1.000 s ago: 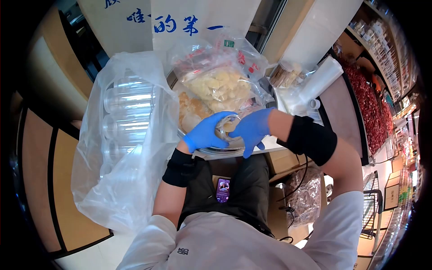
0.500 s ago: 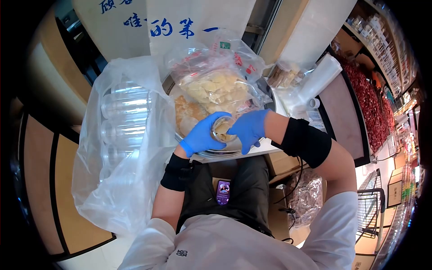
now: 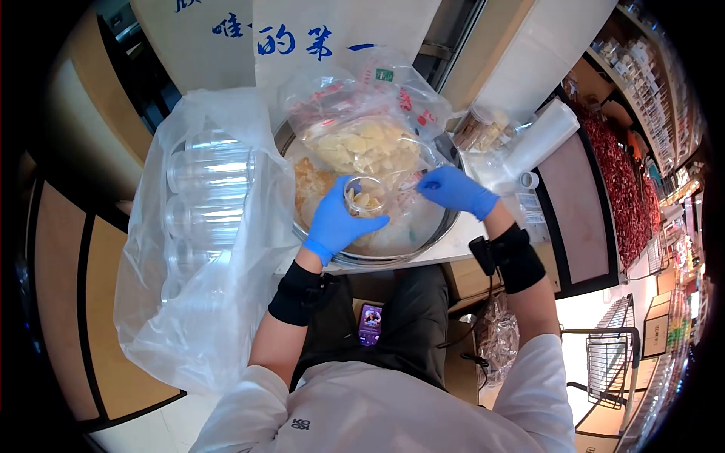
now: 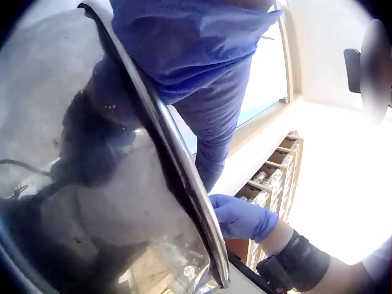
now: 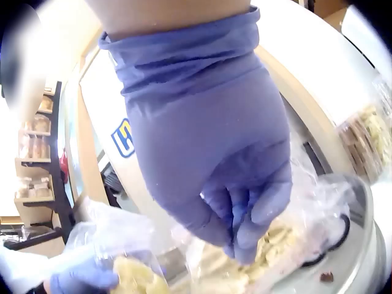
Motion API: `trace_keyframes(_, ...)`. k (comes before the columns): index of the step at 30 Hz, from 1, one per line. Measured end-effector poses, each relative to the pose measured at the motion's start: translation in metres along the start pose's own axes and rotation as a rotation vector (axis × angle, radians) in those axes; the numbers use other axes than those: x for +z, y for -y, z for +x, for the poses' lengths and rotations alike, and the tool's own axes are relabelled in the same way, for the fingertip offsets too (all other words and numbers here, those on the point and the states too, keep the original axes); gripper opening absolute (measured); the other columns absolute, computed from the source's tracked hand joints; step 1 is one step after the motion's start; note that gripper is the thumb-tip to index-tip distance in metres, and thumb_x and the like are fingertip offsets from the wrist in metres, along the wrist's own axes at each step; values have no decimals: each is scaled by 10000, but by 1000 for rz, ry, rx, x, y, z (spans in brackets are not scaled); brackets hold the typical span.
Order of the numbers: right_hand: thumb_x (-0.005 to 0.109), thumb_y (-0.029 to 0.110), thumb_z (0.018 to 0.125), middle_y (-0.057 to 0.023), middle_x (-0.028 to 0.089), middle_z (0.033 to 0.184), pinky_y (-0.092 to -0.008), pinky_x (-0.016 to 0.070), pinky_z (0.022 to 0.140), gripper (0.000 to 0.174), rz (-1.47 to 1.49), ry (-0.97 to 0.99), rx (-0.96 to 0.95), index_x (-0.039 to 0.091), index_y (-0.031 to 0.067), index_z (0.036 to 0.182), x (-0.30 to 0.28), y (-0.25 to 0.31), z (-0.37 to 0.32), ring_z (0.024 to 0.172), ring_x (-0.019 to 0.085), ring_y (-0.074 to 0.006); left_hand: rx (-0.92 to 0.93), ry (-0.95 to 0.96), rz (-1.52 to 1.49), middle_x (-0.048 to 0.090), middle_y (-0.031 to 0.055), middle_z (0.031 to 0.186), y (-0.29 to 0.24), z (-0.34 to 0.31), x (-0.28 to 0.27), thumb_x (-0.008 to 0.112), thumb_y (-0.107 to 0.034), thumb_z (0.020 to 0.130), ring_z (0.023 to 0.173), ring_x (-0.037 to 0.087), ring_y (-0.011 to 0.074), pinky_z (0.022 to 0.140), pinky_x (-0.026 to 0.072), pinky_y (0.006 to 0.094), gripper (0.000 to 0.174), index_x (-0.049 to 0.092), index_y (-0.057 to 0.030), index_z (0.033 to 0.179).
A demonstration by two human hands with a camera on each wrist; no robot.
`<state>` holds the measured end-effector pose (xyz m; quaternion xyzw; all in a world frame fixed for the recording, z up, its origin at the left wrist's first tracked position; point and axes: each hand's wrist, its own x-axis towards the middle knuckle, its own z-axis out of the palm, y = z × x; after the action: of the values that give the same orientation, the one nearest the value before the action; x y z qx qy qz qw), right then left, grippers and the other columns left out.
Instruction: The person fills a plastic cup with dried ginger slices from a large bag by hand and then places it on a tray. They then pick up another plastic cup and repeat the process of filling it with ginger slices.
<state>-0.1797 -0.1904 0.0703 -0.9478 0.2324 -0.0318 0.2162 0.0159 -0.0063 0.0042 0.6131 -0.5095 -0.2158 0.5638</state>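
My blue-gloved left hand (image 3: 337, 220) grips a clear round jar (image 3: 365, 198) partly filled with pale slices, tilted over the metal tray (image 3: 434, 245). To its right, my right hand (image 3: 458, 190) hovers by the tray's right side, fingers bent. In the right wrist view the fingertips of the right hand (image 5: 220, 153) are bunched together, and no object shows between them. Behind the jar lies a clear printed bag of pale slices (image 3: 364, 143), with tan pieces (image 3: 308, 181) at its left. The left wrist view shows the left hand (image 4: 184, 61) above the tray rim (image 4: 174, 150), its fingers hidden.
A large translucent bag (image 3: 204, 317) of clear jars (image 3: 208, 170) stands at the left. On the right are a packed container (image 3: 479, 124), a plastic roll (image 3: 540, 136) and a small white ring (image 3: 529, 180). A phone (image 3: 370, 325) lies between the legs.
My right hand has left the jar mouth and moved right, its fingers now drawn together. The left hand still holds the jar, which has shifted slightly left and up.
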Motion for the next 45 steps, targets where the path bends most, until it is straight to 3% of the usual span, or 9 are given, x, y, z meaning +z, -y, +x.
trace_keyframes(9, 597, 204, 817, -187, 654, 1022, -442, 507, 823, 264, -186, -336, 40, 647, 62, 1034, 86, -39, 58, 933, 628, -364, 9, -85, 38, 580, 73, 1016, -4, -3, 6, 912, -343, 581, 931, 568, 185, 842, 488, 321, 776, 507, -32, 1164)
trace_keyframes(15, 606, 208, 798, -177, 657, 976, -453, 510, 798, 249, -125, -332, 287, 644, 75, 1004, 98, -39, 67, 909, 633, -352, 41, -91, 85, 585, 85, 1037, 1, -6, 7, 914, -359, 573, 949, 582, 196, 851, 494, 330, 822, 492, -22, 1193)
trace_keyframes(22, 639, 233, 782, -164, 660, 932, -438, 513, 774, 245, -305, -340, 199, 650, 83, 975, 93, -40, 62, 889, 637, -352, 27, -54, 80, 585, 97, 1066, 2, -3, 7, 911, -357, 575, 961, 585, 204, 858, 492, 327, 826, 490, -24, 1202)
trace_keyframes(28, 686, 162, 752, -118, 687, 871, -384, 517, 727, 256, -145, -165, 94, 681, 66, 990, 7, 39, -2, 782, 656, -273, 69, -27, 115, 588, 128, 1103, -2, -6, 5, 904, -358, 581, 1009, 590, 242, 890, 486, 345, 839, 475, -29, 1223)
trace_keyframes(30, 700, 96, 770, -52, 681, 816, -288, 502, 650, 270, 242, -330, 59, 690, 67, 1038, -14, 66, -16, 676, 617, -133, 84, -18, 154, 588, 146, 1124, -2, -7, 6, 903, -366, 580, 1033, 594, 265, 904, 485, 358, 855, 466, -30, 1233)
trace_keyframes(33, 694, 77, 812, 10, 659, 799, -211, 467, 592, 245, 687, -431, 32, 687, 57, 1055, -5, 79, -20, 629, 548, -30, 106, -40, 201, 587, 150, 1129, -3, -8, 6, 903, -381, 578, 1036, 596, 271, 910, 484, 360, 864, 465, -31, 1235)
trace_keyframes(37, 683, 89, 852, 19, 655, 816, -191, 460, 562, 195, 564, -427, 8, 677, 41, 1040, 29, 81, -20, 629, 540, -6, 93, -50, 185, 585, 155, 1132, -1, -8, 7, 903, -397, 574, 1037, 595, 278, 914, 484, 362, 876, 464, -31, 1237)
trace_keyframes(40, 668, 161, 896, -10, 666, 826, -189, 474, 559, 173, 913, -398, 102, 650, 33, 1011, 35, 81, -22, 627, 561, -40, 83, -86, 195, 583, 156, 1132, -1, -9, 8, 901, -403, 575, 1037, 594, 276, 912, 485, 363, 878, 463, -31, 1238)
trace_keyframes(45, 621, 160, 914, -34, 673, 818, -227, 485, 572, 134, 817, -515, 134, 657, 32, 935, 33, 33, -6, 638, 598, -82, 87, -112, 224, 586, 136, 1118, -6, -10, 6, 897, -393, 588, 1034, 593, 257, 908, 485, 353, 840, 478, -38, 1225)
